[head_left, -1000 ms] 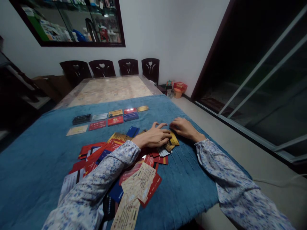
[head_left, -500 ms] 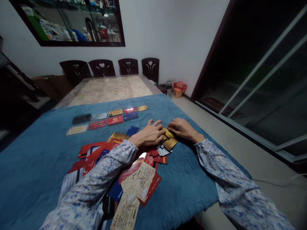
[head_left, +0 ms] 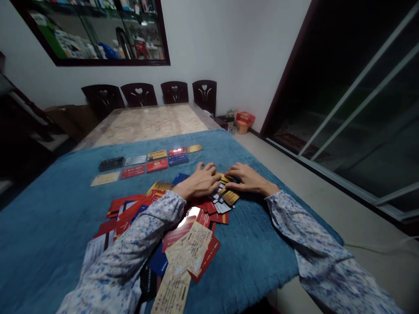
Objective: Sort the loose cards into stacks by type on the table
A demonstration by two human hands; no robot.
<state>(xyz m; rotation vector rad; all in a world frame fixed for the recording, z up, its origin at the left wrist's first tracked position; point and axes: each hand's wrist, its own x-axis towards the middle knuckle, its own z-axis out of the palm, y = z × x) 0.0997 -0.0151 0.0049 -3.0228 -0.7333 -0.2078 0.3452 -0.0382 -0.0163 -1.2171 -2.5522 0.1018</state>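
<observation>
A heap of bank-style plastic cards (head_left: 181,233), red, blue, gold and cream, lies spread on a blue cloth (head_left: 248,253). My left hand (head_left: 200,182) rests palm down over the heap's far right part, fingers apart and bent, hiding the cards beneath. Facing it, my right hand (head_left: 248,179) is also open, its thumb and fingertips touching the edge of some gold cards (head_left: 230,196). A pale card (head_left: 222,207) and red ones stick out below these. Whether either hand pinches a card cannot be made out.
Beyond the heap, cards are laid out in short rows: a black stack (head_left: 111,163), a gold card (head_left: 194,148), a blue one (head_left: 178,159), a red one (head_left: 157,165) and a cream one (head_left: 105,179). Dark chairs (head_left: 139,94) stand at the table's far end.
My right hand has shifted slightly left, its thumb now over the gold cards. My left hand has drawn a little left, and more pale cards show between the hands.
</observation>
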